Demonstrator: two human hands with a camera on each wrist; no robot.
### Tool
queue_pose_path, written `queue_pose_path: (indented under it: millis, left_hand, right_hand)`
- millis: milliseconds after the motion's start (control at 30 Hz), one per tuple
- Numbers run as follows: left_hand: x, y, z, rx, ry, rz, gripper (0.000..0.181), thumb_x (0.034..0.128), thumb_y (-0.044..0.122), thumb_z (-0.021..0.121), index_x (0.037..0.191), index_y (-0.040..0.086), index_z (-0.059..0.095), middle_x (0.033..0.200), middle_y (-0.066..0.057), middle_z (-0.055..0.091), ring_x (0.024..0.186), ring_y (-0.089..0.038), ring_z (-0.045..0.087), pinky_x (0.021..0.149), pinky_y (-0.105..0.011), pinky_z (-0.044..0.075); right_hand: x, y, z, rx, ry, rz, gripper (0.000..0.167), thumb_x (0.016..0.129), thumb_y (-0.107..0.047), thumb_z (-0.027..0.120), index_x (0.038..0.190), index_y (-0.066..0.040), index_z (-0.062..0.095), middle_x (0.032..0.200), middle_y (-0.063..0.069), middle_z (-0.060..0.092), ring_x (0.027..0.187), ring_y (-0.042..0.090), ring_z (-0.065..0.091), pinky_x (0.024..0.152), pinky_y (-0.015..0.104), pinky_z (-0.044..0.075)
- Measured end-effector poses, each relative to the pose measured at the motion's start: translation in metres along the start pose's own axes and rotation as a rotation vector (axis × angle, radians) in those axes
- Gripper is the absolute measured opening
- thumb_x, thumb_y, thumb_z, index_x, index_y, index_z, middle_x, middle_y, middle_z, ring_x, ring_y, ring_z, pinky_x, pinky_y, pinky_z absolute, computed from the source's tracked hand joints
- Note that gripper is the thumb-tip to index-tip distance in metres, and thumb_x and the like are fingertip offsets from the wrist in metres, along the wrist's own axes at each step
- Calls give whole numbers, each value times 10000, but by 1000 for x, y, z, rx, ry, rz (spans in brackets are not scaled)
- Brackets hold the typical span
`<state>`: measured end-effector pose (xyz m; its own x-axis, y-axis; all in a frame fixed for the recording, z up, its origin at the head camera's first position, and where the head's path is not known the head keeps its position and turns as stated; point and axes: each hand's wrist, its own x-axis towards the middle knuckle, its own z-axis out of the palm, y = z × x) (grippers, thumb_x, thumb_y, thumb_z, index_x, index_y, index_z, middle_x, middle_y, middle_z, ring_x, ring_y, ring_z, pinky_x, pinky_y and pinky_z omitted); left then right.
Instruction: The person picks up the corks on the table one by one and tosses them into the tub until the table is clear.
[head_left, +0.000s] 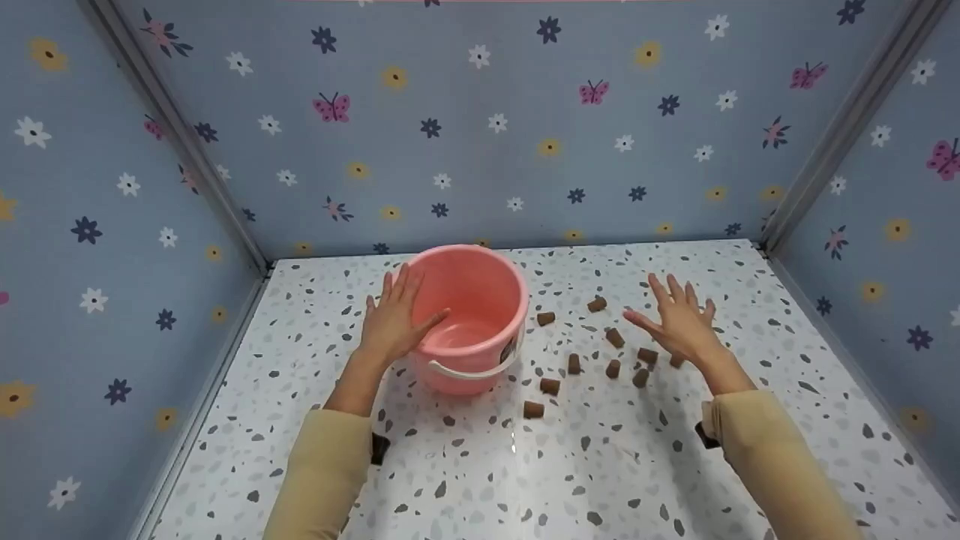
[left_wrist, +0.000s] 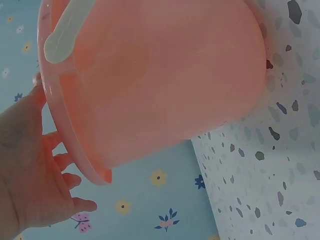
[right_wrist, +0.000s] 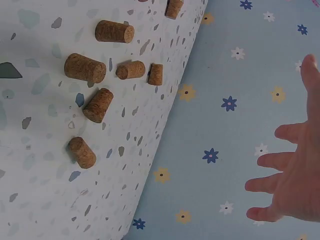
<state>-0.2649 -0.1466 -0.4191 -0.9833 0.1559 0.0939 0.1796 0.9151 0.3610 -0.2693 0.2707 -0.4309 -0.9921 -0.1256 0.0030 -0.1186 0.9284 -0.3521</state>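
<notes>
A pink bucket stands upright, its white handle hanging down at the front. My left hand is at the bucket's left rim with fingers spread; in the left wrist view the fingers reach past the rim, and whether they touch it I cannot tell. Several brown corks lie scattered to the right of the bucket. Above the rightmost corks hovers my right hand, fingers spread and holding nothing. One cork is partly hidden under it. The right wrist view shows corks lying on their sides, apart from that hand.
The white speckled tabletop carries everything. Blue flower-patterned panels close it in at the back, the left and the right, with metal strips at the corners.
</notes>
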Motion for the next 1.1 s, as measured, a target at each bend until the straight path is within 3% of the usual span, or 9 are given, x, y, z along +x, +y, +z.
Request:
queue_pose_path:
  millis: [400, 567, 767, 967, 1100]
  left_hand:
    - [-8, -16, 8, -122, 56, -87, 836, 807, 633, 427, 1431, 188, 93, 1477, -99, 9, 1326, -301, -28, 1003, -590, 63]
    - [-12, -23, 14, -171, 158, -107, 844, 797, 640, 437, 1424, 150, 154, 1463, -122, 106, 1317, -327, 90, 986, -593, 157]
    - [-18, -31, 23, -294, 286, -126, 842, 786, 596, 510, 1392, 80, 238, 1407, -174, 223, 1256, -356, 254, 950, -568, 266]
    - [-23, -33, 31, -434, 370, -184, 800, 776, 534, 578, 1354, 56, 299, 1324, -156, 322, 1201, -310, 341, 939, -491, 331]
    - [-24, -33, 38, -516, 450, -213, 745, 777, 491, 604, 1314, 39, 357, 1221, -159, 387, 1062, -305, 432, 848, -428, 397]
  right_hand:
    - [-11, 19, 21, 80, 177, -39, 841, 814, -602, 457, 1389, -35, 221, 1373, 278, 216, 1229, 455, 189, 889, 677, 77]
    - [-15, 32, 33, 116, 256, -62, 774, 827, -539, 501, 1360, -18, 289, 1330, 270, 299, 1181, 451, 273, 856, 638, 168]
    - [-20, 43, 44, 169, 325, -63, 727, 830, -485, 541, 1336, -6, 333, 1270, 262, 377, 1137, 439, 337, 857, 619, 206]
    - [-19, 50, 50, 233, 334, -5, 733, 829, -479, 546, 1316, 32, 345, 1282, 281, 355, 1164, 438, 315, 884, 627, 200]
    - [-19, 58, 55, 317, 363, 33, 705, 837, -439, 559, 1294, 58, 357, 1263, 282, 368, 1148, 426, 339, 909, 584, 252]
